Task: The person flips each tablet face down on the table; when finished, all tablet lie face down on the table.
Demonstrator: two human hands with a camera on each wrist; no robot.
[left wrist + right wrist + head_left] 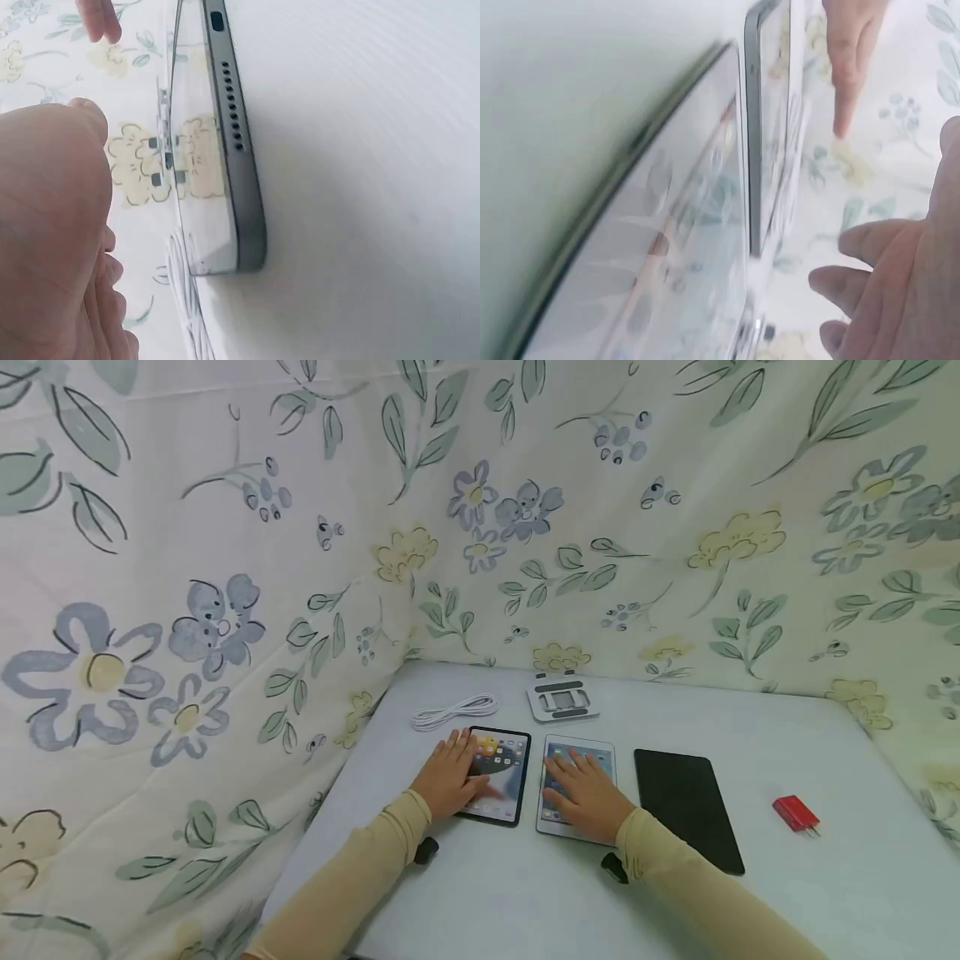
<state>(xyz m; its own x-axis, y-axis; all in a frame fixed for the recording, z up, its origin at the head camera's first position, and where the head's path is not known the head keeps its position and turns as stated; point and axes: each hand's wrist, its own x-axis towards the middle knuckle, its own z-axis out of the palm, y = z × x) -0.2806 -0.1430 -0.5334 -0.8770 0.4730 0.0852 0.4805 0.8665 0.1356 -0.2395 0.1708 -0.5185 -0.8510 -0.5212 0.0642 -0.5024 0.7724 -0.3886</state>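
A: Where are the tablets found?
B: Side by side on the table [750, 910], long axes running away from the person. The black-framed tablet [504, 772] is pressed under the flat, spread left hand [448, 774]; the white-framed tablet [592, 760] lies beneath the right hand [587, 793], fingers likewise straight.

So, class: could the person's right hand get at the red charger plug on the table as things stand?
Probably yes. The right hand lies flat on the white tablet, holding nothing. The red charger plug sits in the open on the same side; only the flat black tablet cover lies between, low enough to pass over.
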